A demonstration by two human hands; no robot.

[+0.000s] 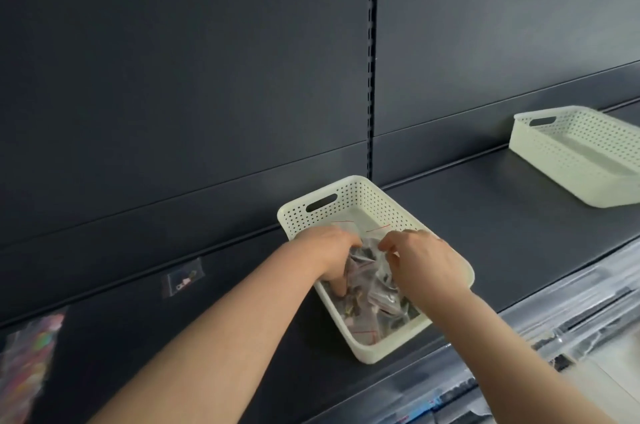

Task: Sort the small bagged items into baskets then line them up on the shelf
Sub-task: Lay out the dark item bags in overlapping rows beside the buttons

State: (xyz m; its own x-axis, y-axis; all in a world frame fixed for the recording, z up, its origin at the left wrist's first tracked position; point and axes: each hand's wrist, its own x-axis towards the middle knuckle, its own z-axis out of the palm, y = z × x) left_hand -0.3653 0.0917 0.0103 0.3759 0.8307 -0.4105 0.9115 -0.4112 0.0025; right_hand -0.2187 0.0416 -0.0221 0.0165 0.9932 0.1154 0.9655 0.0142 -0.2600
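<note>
No legible labels. Cream basket (349, 201) at shelf (485, 226) front edge: left hand (334, 259) buried among clear bags (372, 288), grip indeterminate; right hand (420, 262) pinching bag. Second basket (568, 153) cropped right.

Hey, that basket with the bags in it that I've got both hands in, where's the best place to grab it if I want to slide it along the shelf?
Probably by the oval handle cutout in the far end wall of the near basket, with fingers hooked in from above. The cutout is open and clear, while the bags fill the inside. The near end likely has a matching cutout, but it is not visible here.
</note>
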